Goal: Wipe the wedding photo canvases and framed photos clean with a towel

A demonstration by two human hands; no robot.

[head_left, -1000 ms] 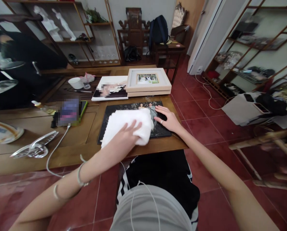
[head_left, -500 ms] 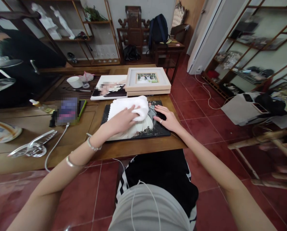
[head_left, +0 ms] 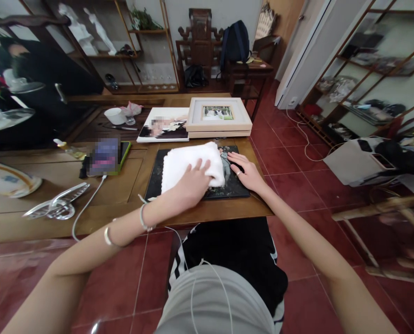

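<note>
A dark photo panel (head_left: pixel 240 189) showing a figure in grey-green lies flat near the table's front edge. A folded white towel (head_left: pixel 182 160) covers much of its left and middle. My left hand (head_left: pixel 194 183) presses the towel onto the panel, with the fingers over it and a fold gripped by the thumb. Bracelets circle my left wrist. My right hand (head_left: pixel 246 171) rests on the panel's right side, fingers stretched out and apart, a ring on one finger. Nothing is held in it.
Behind the panel are stacked light-wood picture frames (head_left: pixel 194 125) and a white photo print (head_left: pixel 161 113). To the left lie a charging phone (head_left: pixel 104 157), a clear hair claw (head_left: pixel 59 204), a dropper bottle (head_left: pixel 69 149) and a white cup (head_left: pixel 115 116). The table (head_left: pixel 130 208) ends close to my body.
My left hand has moved right and toward me with the towel, which now covers more of the panel's front. My right hand stays on the panel's right side. The view has shifted slightly.
</note>
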